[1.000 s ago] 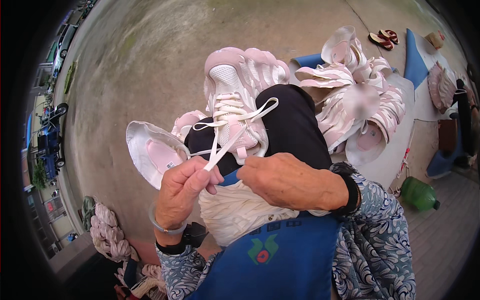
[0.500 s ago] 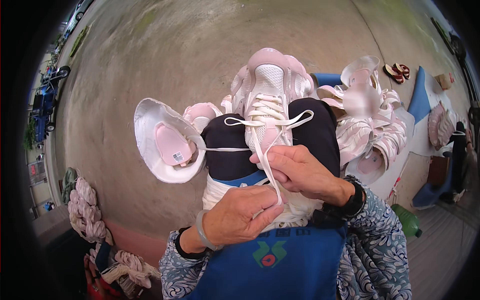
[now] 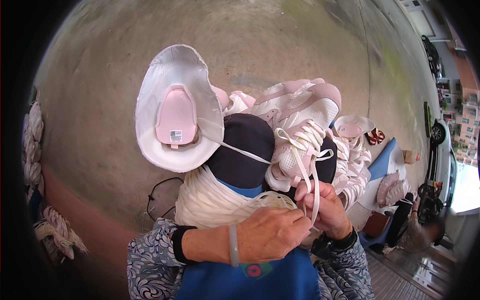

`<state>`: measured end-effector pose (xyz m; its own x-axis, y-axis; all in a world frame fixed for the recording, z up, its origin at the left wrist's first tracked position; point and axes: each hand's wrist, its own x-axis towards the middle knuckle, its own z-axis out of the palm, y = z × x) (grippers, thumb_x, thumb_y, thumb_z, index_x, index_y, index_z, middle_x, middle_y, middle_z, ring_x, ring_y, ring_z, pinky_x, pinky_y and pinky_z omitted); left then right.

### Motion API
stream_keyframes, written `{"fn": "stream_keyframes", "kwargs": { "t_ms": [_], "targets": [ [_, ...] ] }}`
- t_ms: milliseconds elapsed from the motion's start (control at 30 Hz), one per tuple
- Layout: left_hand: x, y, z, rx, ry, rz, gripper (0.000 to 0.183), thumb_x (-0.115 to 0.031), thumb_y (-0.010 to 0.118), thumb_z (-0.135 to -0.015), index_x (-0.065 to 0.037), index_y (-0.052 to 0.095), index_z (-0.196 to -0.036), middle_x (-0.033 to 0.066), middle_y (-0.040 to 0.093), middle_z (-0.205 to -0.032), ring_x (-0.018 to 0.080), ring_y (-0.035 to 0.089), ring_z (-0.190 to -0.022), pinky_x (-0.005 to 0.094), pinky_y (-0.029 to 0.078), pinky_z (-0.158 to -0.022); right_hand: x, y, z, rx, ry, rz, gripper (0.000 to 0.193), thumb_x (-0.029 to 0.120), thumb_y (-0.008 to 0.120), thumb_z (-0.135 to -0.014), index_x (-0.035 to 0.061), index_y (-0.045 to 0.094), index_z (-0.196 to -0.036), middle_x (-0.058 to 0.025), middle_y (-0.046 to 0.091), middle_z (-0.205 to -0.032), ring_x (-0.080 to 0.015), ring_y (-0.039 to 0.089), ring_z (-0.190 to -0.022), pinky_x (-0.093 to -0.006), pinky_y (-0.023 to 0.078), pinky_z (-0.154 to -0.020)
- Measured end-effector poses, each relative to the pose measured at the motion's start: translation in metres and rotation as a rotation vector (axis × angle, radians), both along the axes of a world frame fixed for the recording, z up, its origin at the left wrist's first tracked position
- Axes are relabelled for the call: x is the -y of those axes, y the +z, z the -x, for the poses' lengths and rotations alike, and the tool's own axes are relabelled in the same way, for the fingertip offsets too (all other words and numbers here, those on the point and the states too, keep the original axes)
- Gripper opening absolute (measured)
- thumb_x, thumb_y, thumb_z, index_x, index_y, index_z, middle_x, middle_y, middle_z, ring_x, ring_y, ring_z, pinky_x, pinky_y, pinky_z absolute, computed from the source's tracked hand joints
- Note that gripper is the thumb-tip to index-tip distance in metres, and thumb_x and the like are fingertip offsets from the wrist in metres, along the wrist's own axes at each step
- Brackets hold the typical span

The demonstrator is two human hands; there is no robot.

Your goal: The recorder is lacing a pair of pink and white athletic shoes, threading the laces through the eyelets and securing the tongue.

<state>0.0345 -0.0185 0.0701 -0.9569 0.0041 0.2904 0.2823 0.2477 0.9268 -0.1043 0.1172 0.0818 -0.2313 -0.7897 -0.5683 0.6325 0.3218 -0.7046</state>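
Observation:
A pink and white shoe upper (image 3: 292, 157) rests across my lap between my dark-clad knees, its front tilted toward the upper right. White lace runs through its eyelets, and a loose shoelace (image 3: 316, 187) hangs from it toward my hands. My right hand (image 3: 325, 207) pinches the lace close to the upper's near end. Just left of it and lower, my left hand (image 3: 270, 232), with a pale bangle on the wrist, is closed on the lace's lower end. Its fingertips are partly hidden. A bundle of white laces (image 3: 210, 200) lies over my lap beside the left hand.
Another upper (image 3: 205, 90) with a pink insole stands open at the left, a lace trailing from it. More uppers (image 3: 352, 167) are piled at the right. Beyond are sandals (image 3: 375, 136), a blue and white sheet (image 3: 384, 159) and a seated person (image 3: 417, 232). Bundled uppers lie far left.
The view has swung, so the upper now points to the upper right and my hands sit lower and closer together. Both hands still hold the lace.

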Motion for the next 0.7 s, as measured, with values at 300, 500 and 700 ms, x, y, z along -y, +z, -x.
{"fn": "stream_keyframes", "kwargs": {
  "t_ms": [300, 500, 700],
  "targets": [
    [0.028, -0.005, -0.004, 0.111, 0.017, -0.167, 0.015, -0.012, 0.060, -0.091, -0.002, 0.051, -0.086, 0.0144, 0.053, -0.077, 0.0364, 0.057, -0.072, 0.0434, 0.046, -0.064, 0.006, 0.020, 0.009, 0.025, -0.098, -0.056, 0.017, 0.017, 0.054, -0.096, -0.0001, 0.055, -0.097, -0.0052, 0.054, -0.071, -0.0031, 0.033, -0.044, -0.0188, 0.025, -0.041],
    [0.046, -0.004, -0.006, 0.172, 0.025, -0.185, 0.016, -0.012, 0.061, -0.091, -0.001, 0.051, -0.084, 0.0142, 0.053, -0.077, 0.0361, 0.055, -0.071, 0.0425, 0.046, -0.063, 0.003, 0.016, 0.015, -0.055, -0.105, -0.030, 0.016, 0.018, 0.053, -0.097, 0.0019, 0.054, -0.097, -0.0014, 0.049, -0.063, -0.0042, 0.035, -0.045, -0.0203, 0.029, -0.044],
    [0.059, -0.007, -0.004, 0.121, 0.183, -0.165, 0.015, -0.010, 0.060, -0.091, 0.000, 0.053, -0.083, 0.0151, 0.055, -0.076, 0.0353, 0.056, -0.070, 0.0415, 0.044, -0.060, -0.011, 0.018, 0.021, -0.073, -0.141, 0.011, 0.016, 0.014, 0.049, -0.099, -0.0003, 0.058, -0.100, -0.0027, 0.055, -0.069, -0.0033, 0.036, -0.050, -0.0178, 0.027, -0.045]
  ]
}}
